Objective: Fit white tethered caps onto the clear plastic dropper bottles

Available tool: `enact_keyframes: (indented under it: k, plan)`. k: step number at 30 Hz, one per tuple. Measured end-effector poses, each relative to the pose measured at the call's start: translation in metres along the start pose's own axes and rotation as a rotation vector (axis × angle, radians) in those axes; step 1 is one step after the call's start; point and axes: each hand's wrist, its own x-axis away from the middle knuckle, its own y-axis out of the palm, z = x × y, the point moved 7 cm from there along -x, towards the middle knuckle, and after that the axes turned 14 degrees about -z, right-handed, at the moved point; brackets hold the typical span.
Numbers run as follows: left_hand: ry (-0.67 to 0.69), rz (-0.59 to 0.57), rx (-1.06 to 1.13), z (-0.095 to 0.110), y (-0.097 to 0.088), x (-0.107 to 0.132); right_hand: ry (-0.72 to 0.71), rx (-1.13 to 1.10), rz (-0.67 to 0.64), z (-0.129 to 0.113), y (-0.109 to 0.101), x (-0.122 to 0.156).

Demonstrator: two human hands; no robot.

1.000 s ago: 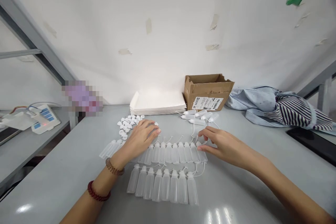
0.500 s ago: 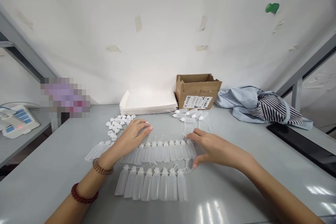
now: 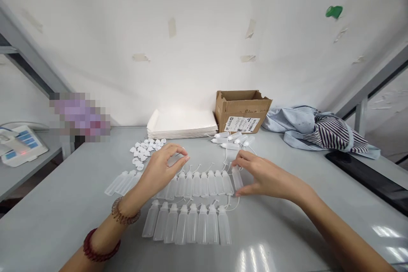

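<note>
My right hand [image 3: 255,174] grips a small translucent plastic dropper bottle [image 3: 236,179] lengthwise, fingertips at its neck and thumb at its base. This bottle lies at the right end of the back row of bottles [image 3: 204,184], a slight gap from its neighbour. My left hand [image 3: 167,163] hovers over the left part of that row, thumb and index finger apart, with nothing visible between them. It hides some bottles beneath. A front row of similar bottles [image 3: 192,224] lies nearer me, thin tubes or tails at their tops. White caps [image 3: 145,148] are heaped beyond my left hand.
Several loose bottles [image 3: 231,146] lie before a cardboard box [image 3: 244,110]. Beside the box is a stack of white sheets [image 3: 181,125]. More bottles [image 3: 119,182] are left of my left forearm. A cloth bundle [image 3: 296,125] and a black flat object [image 3: 366,178] lie right.
My right hand has moved slightly right, and the end bottle now stands apart from the row. My left hand has lifted a little with thumb and index still apart. The view shifted slightly.
</note>
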Motion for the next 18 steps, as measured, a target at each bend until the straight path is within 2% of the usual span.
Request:
enact_keyframes:
  k: [3, 10, 14, 18]
  plan:
    - [0.019, -0.032, 0.071, 0.005, 0.006, -0.001, -0.078, 0.066, 0.155, -0.01, -0.009, 0.004]
    - [0.082, -0.251, 0.381, 0.039, 0.025, -0.004, -0.336, 0.19, 0.474, -0.037, -0.008, 0.01]
    - [0.065, -0.274, 0.602, 0.05, 0.032, -0.005, -0.4, 0.205, 0.537, -0.045, -0.005, 0.012]
    - [0.058, -0.256, 0.709, 0.047, 0.037, -0.003, -0.455, 0.201, 0.53, -0.053, -0.001, 0.013]
